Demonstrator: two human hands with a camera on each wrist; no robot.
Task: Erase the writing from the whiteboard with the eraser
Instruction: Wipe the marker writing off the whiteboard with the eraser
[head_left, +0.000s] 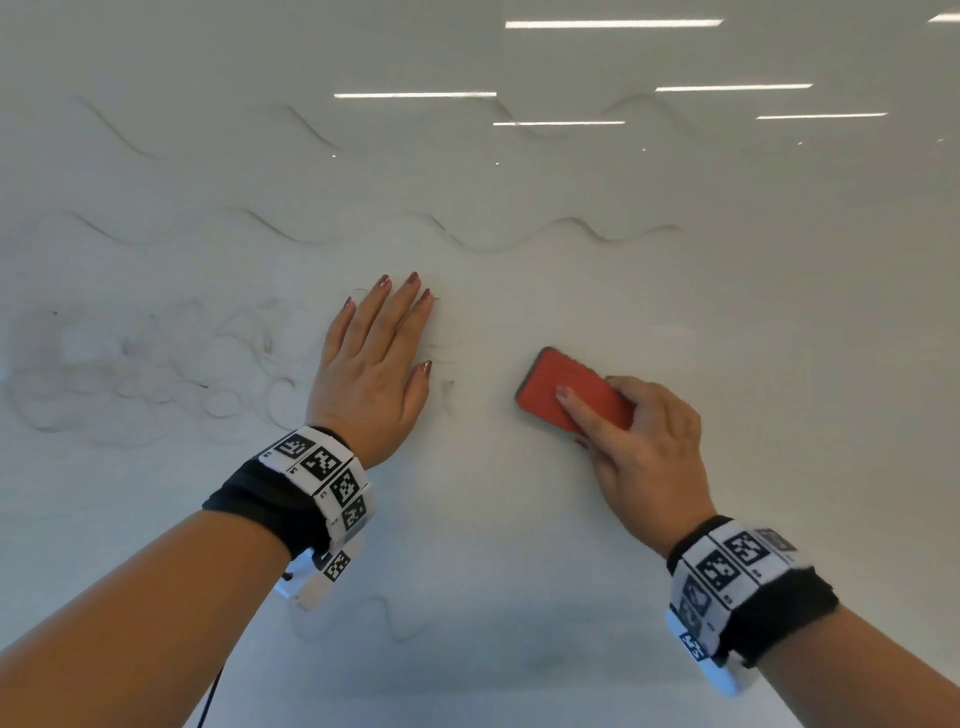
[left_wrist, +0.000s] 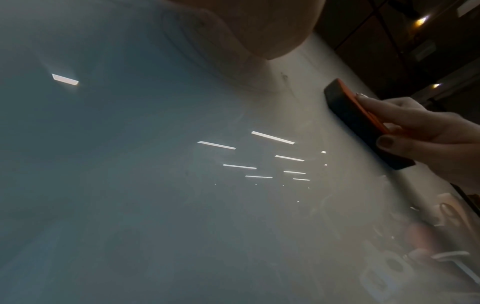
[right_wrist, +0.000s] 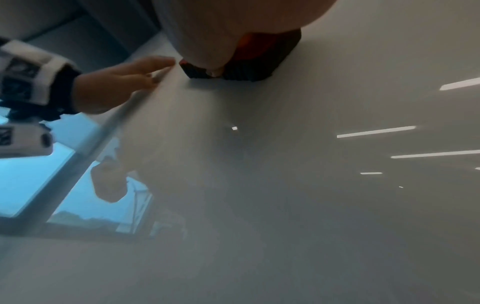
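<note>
Directly ahead we see a whiteboard (head_left: 727, 322) with faint wavy lines (head_left: 363, 236) and smudged scribbles (head_left: 140, 364), our left hand (head_left: 371, 364) resting flat with fingers straight, while our right hand (head_left: 649, 452) grips a red eraser (head_left: 566, 389) pressed against the board, just right of the left hand.

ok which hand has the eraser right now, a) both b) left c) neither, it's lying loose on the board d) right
d: the right hand holds the red eraser against the whiteboard, while the left hand lies flat on the board with straight fingers, apart from the eraser.
</note>
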